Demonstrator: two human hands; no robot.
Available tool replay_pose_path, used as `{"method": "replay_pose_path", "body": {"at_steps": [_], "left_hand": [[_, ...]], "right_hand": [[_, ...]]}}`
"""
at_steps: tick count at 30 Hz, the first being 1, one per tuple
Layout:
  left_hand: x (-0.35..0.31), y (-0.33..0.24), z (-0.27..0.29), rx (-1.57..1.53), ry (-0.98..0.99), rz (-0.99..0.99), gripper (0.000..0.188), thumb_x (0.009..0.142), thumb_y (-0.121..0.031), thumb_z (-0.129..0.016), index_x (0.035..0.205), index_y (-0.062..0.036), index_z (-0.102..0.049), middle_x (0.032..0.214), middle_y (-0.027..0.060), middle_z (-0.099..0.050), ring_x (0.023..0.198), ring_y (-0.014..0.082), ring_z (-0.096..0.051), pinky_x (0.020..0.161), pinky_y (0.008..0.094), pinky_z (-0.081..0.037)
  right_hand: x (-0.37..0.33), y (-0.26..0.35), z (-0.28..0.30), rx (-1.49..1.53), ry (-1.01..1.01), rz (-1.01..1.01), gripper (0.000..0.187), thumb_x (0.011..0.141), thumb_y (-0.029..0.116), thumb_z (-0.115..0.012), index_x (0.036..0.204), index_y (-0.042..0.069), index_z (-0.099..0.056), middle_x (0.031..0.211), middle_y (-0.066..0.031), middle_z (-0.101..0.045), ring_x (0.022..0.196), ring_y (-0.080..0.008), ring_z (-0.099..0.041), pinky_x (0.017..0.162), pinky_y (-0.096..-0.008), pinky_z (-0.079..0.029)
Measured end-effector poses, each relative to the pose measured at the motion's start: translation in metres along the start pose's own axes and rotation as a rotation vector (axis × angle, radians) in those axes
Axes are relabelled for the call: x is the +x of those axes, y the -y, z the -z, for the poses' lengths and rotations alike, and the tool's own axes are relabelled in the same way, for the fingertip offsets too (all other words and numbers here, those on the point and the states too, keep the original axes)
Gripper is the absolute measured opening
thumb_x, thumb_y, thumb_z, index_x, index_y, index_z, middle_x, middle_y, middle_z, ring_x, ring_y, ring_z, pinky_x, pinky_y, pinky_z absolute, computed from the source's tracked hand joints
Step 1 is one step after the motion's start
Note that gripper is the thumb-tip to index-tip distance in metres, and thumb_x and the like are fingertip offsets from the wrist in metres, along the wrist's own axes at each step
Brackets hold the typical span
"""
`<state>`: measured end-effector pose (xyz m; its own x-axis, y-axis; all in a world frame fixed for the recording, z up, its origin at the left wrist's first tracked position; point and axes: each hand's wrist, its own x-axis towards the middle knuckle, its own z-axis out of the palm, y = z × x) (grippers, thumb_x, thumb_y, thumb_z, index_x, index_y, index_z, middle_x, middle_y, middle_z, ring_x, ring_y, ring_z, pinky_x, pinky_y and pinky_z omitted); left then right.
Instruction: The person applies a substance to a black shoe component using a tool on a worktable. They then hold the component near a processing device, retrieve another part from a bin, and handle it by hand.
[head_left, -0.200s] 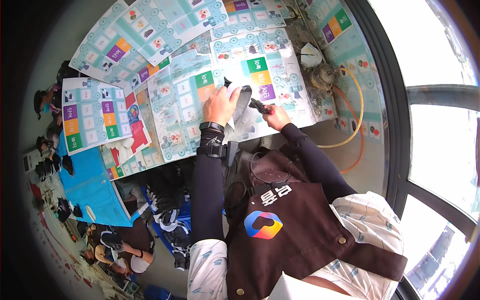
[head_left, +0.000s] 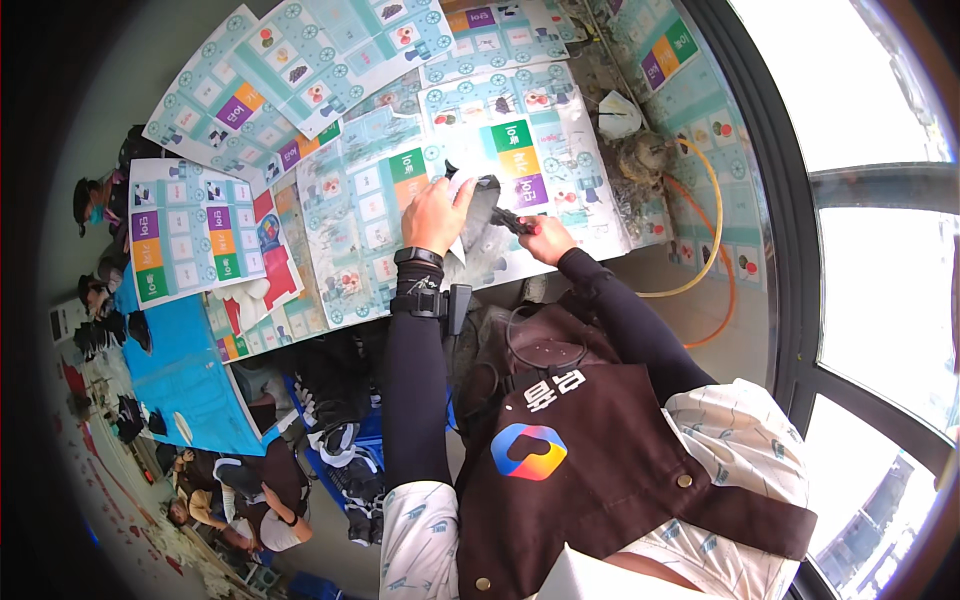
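With both forearms reaching up from the lower edge, the left hand (head_left: 432,217) sits palm-down over a thin dark piece (head_left: 483,206), thumb angled out along it; can't tell if it's pinching or only pressing. Right hand (head_left: 547,240) is closed in a fist-like grip on a slim black tool (head_left: 514,222), its front end pointing left at the piece; contact unclear. Piece is between the hands, over the printed sheets (head_left: 592,225) near the front edge of the worktop (head_left: 398,88). Smooth, greyish, curved outline; a black tip (head_left: 449,170) pokes out past the left fingers, can't tell if same part. White strip (head_left: 459,250) hangs just below the left thumb. Sheets: flat, overlapping, colour blocks, dark smudges near the piece. Right of worktop: rough grey-brown lump (head_left: 647,155), looping yellow hose (head_left: 719,215), orange hose (head_left: 733,280). Snug dark sleeves (head_left: 419,400) on both forearms.
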<state>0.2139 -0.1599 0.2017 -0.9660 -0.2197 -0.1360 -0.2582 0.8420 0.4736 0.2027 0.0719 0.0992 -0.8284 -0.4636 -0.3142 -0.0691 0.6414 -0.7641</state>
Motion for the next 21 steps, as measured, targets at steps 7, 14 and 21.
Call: {"method": "replay_pose_path", "body": {"at_steps": [7, 14, 21], "left_hand": [[0.005, 0.003, 0.0, -0.04, -0.039, -0.045, 0.057, 0.101, -0.055, -0.057, 0.11, -0.0006, -0.073, 0.106, 0.0245, -0.072, 0.102, 0.0439, -0.067, 0.087, 0.0503, -0.053], [0.013, 0.01, -0.003, -0.028, -0.125, -0.078, 0.058, 0.102, -0.053, -0.057, 0.092, 0.0028, -0.069, 0.094, 0.028, -0.069, 0.095, 0.0477, -0.065, 0.082, 0.054, -0.051], [0.022, 0.008, 0.004, -0.039, -0.096, -0.059, 0.056, 0.101, -0.053, -0.058, 0.092, 0.0015, -0.07, 0.092, 0.0283, -0.07, 0.092, 0.0482, -0.067, 0.081, 0.0536, -0.053]], "right_hand": [[0.004, 0.0, 0.008, 0.034, -0.067, 0.016, 0.025, 0.089, 0.024, -0.059, 0.093, 0.003, -0.072, 0.089, -0.0278, -0.069, 0.09, -0.0479, -0.067, 0.084, -0.0535, -0.053], [0.015, -0.01, -0.004, 0.034, 0.006, 0.094, 0.021, 0.08, 0.017, -0.063, 0.094, 0.002, -0.07, 0.085, -0.0252, -0.069, 0.082, -0.0429, -0.068, 0.075, -0.0471, -0.053], [0.02, 0.001, -0.009, -0.049, -0.104, -0.02, 0.028, 0.089, 0.024, -0.057, 0.093, 0.002, -0.074, 0.09, -0.0287, -0.07, 0.089, -0.0486, -0.067, 0.084, -0.0557, -0.053]]}}
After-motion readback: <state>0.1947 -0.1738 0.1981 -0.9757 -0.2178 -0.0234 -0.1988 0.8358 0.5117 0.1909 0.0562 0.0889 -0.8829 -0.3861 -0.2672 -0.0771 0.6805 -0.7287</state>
